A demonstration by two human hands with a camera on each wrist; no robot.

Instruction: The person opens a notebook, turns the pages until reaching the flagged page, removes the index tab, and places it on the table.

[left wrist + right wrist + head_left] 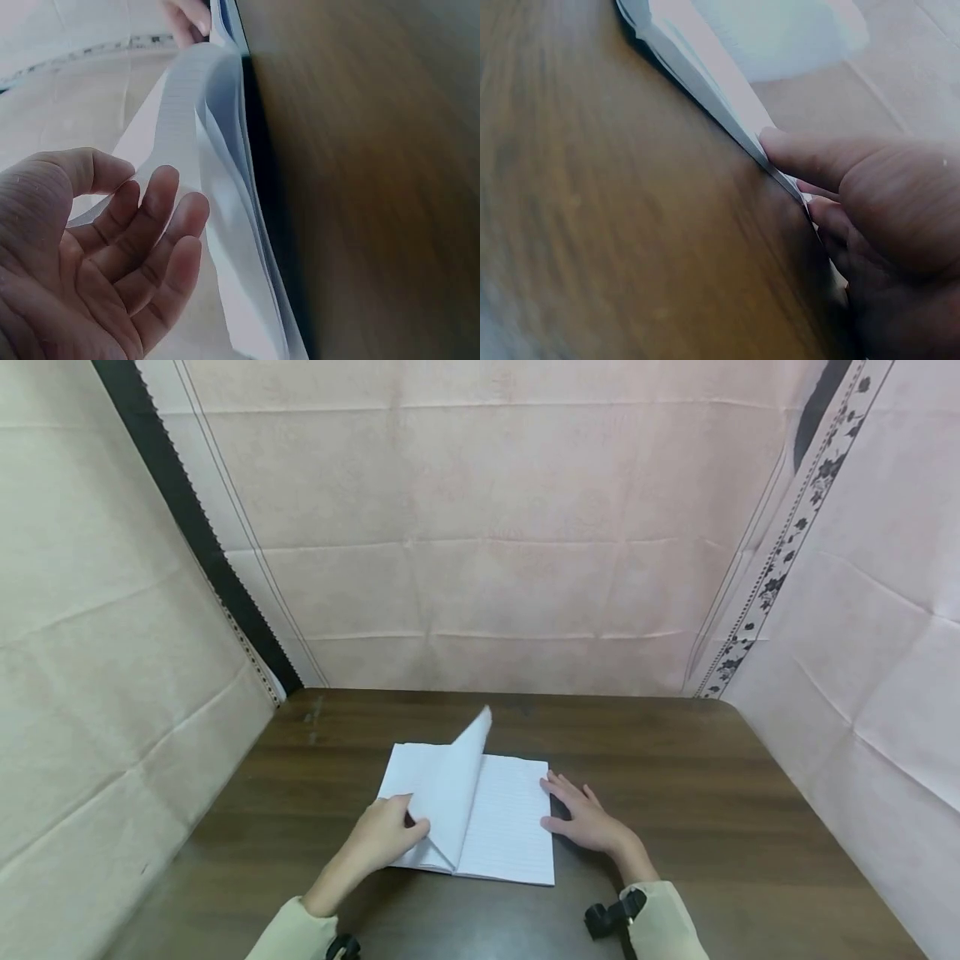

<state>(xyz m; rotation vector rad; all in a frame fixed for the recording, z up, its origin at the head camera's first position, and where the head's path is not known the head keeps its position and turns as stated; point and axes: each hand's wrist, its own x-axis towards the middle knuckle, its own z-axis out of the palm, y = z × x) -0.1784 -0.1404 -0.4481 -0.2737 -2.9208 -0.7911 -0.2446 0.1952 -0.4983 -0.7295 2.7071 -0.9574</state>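
An open notebook point(510, 827) with white lined pages lies on the table. One of its leaves point(455, 793) stands raised over the middle, its far corner pointing up. My left hand point(386, 832) pinches the turned paper between thumb and index finger at the left side. In the left wrist view, the other fingers of my left hand point(127, 255) are loosely bent beside the curving page point(184, 112). At the notebook's right edge rests my right hand point(588, 818), fingers spread. The right wrist view shows the thumb point(810, 159) touching the page edge; some fingertips are partly hidden.
The brown wooden table point(300, 827) extends around the notebook. Pale cloth hangs behind it point(487, 552) and on both sides, with a floral border point(795, 527) at the right. A dark device point(615, 914) is strapped to the right wrist.
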